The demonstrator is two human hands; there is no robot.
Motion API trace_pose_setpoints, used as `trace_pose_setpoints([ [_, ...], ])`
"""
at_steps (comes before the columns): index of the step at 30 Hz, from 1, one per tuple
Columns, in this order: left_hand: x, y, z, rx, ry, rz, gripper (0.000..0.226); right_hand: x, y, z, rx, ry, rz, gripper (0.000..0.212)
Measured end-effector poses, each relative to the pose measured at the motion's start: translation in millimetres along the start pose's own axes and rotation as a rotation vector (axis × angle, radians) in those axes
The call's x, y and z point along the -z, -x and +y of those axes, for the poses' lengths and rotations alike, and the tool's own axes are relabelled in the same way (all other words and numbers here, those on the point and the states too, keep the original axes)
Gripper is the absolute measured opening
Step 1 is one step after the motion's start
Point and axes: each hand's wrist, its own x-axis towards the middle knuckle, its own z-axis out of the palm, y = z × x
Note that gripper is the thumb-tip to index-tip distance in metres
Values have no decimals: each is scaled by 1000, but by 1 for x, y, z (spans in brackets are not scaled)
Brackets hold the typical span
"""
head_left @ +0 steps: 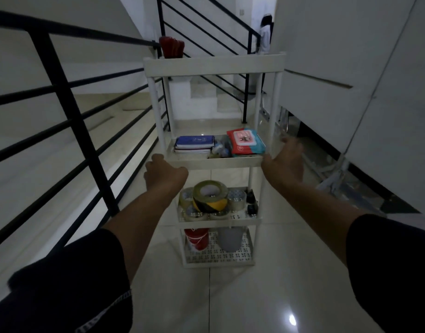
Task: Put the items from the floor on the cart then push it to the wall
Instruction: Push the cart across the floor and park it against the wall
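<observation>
A home's stair landing: black railing point(69, 109), white steps point(204, 94) and glossy floor tiles point(242, 296).

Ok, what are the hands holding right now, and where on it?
The left hand grips the white plastic four-tier cart at its second shelf's near-left corner. The right hand is blurred beside the opposite corner; its contact cannot be told.

dim indoor light | glare spot on floor tiles point(292, 320) | edges bowed | right hand point(284, 156) motion-blurred
</observation>
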Motion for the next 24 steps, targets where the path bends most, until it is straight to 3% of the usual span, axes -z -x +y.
trace_pose_setpoints([
  [3,0,-6,-5,77,120,-99,96,-9,0,15,-117,-94,-145,66],
  [8,-10,-23,-13,108,231,-175,91,-28,-2,25,-145,-234,-299,58],
  [20,-31,-32,-22,96,353,-122,95,-62,-2,37,-144,-233,-180,73],
  [24,-35,-32,-35,40,370,-66,81,-60,3,51,-83,-212,-169,70],
])
